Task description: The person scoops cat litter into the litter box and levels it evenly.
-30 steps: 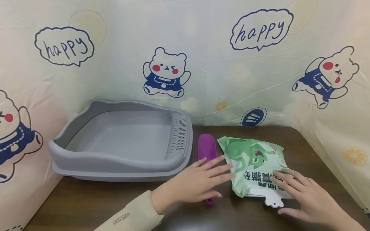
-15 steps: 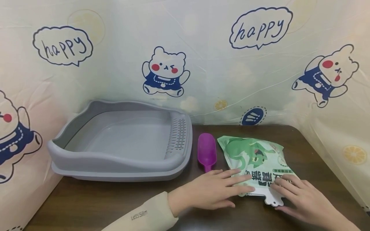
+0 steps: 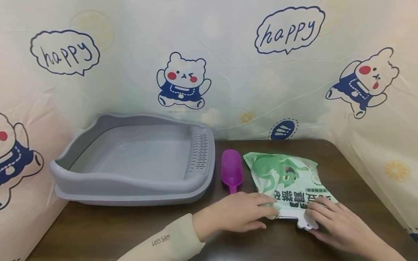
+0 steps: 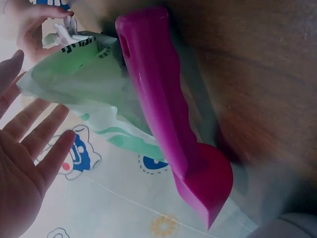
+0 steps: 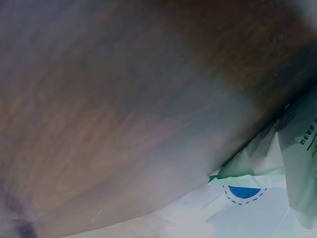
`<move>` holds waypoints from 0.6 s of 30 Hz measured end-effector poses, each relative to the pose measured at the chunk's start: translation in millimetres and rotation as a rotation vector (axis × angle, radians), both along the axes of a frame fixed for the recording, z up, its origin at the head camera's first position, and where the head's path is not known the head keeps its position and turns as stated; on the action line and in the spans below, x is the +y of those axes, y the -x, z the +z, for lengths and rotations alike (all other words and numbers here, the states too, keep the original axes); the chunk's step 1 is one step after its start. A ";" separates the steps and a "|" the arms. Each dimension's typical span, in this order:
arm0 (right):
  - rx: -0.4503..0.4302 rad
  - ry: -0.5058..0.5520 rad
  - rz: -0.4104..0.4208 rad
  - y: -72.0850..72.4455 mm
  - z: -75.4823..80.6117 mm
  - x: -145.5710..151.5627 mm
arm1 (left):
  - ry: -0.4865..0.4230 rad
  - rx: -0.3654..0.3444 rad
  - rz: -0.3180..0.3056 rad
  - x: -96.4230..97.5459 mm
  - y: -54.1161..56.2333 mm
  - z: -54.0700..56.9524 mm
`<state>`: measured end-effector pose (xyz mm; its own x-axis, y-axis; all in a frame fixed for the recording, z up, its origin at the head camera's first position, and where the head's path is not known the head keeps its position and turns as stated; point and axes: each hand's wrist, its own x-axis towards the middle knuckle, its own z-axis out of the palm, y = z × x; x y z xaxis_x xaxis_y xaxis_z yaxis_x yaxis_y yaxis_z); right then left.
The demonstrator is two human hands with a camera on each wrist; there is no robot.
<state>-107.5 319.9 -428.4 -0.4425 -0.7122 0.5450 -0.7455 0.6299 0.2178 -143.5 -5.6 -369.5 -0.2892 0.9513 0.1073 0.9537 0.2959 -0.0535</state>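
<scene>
Below, brown tabletop point(image 3: 98, 230) (bear-print backdrop point(image 3: 230, 87)).

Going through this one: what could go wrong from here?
The green bag lies flat with its clipped end toward the person and the right hand at the white clip; if the clip loosens, contents might spill onto the table.

The left hand is close to the handle of the purple scoop, so a sweep could knock it.

The left fingers are straight, so they may steady the bag poorly.
</scene>
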 end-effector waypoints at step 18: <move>0.081 0.156 0.103 8.0 3.8 2.7 | -0.085 -0.071 0.053 5.6 12.7 1.0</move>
<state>-115.5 322.6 -424.6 -0.3214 -0.6553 0.6835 -0.7918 0.5819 0.1855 -156.1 0.0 -368.5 -0.3489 0.9226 0.1645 0.9370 0.3471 0.0407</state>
